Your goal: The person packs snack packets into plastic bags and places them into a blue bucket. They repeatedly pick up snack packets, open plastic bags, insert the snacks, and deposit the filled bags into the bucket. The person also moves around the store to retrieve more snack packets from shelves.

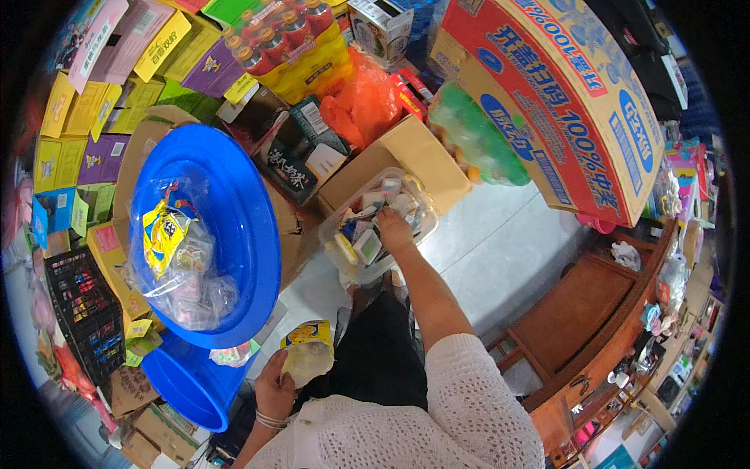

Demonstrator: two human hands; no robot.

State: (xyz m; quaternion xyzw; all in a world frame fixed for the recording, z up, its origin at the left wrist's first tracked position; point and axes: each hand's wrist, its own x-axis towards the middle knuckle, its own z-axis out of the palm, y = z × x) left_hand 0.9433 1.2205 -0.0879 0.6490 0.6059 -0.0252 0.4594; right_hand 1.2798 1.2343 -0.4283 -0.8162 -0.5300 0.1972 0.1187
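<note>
My left hand (274,384) grips the edge of a yellow printed packet (307,331), its pale inner side facing up, beside my dark trousers. Further forward, my right hand (395,230) reaches down into a clear plastic tub (430,231). Small mixed items crowd the tub, among them a white-and-green box (368,246) and a yellow item (345,248). My fingertips are hidden among these things, so whether they hold one cannot be told. To the left, a clear plastic bag (225,293) with a yellow packet and several small containers inside lies on a round blue plastic lid (252,193).
A blue bucket (187,381) stands below the lid. Colourful cartons (96,111) and a black plastic crate (82,311) line the left. Shrink-wrapped bottles (287,53) and an orange plastic bag (366,99) lie ahead. At right are a large cardboard box (545,99) and wooden furniture (574,316).
</note>
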